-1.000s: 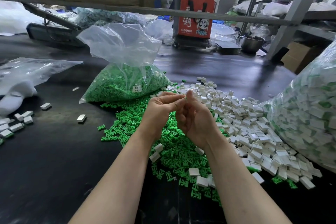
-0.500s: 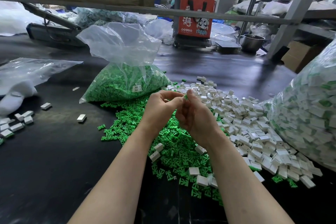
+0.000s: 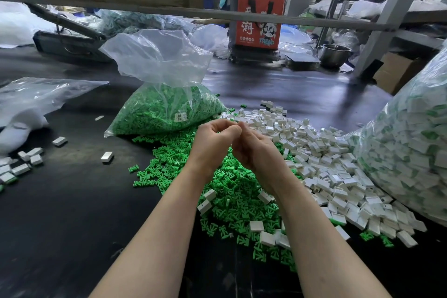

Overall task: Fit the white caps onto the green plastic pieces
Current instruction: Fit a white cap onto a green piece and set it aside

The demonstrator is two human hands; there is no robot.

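Note:
My left hand (image 3: 212, 143) and my right hand (image 3: 258, 152) are held together above the black table, fingers curled and fingertips meeting. Between them they pinch a small plastic piece that the fingers almost wholly hide. Under the hands lies a loose pile of green plastic pieces (image 3: 232, 191). A heap of white caps (image 3: 321, 159) spreads to the right of it, and a few caps lie on the green pile. Behind the hands stands an open clear bag of green pieces (image 3: 167, 109).
A large clear bag of capped white pieces (image 3: 411, 147) bulges at the right edge. Several white pieces (image 3: 21, 164) lie at the left beside a flat plastic bag (image 3: 36, 94). A red bag (image 3: 258, 14), a metal pot (image 3: 335, 54) and a person stand beyond the table.
Both hands stay together over the green pile; the fingers have closed a little tighter and the small piece that showed at the fingertips is now hidden.

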